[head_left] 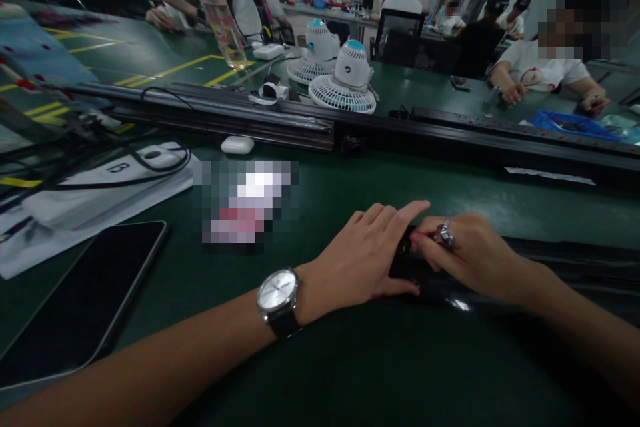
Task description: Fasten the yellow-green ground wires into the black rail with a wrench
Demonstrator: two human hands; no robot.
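Near the middle of the bench, my left hand [363,250] lies over the end of a long black strip [565,263], its thumb at the near side and its fingers across the far side. The index finger sticks out past the strip. My right hand [467,247], with a ring on one finger, is closed in a pinch close to the left fingers. What its fingertips hold is hidden. The strip is dark and glossy and runs off to the right under my right wrist. A watch [279,297] is on my left wrist.
A black tablet [85,300], a white device with cables [115,180], a blurred-out phone-like item [250,203] and a white earbud case [237,145] lie left. Dark rails [450,137] cross the bench beyond. Behind are two fans [345,80] and seated people; one [545,80] works opposite.
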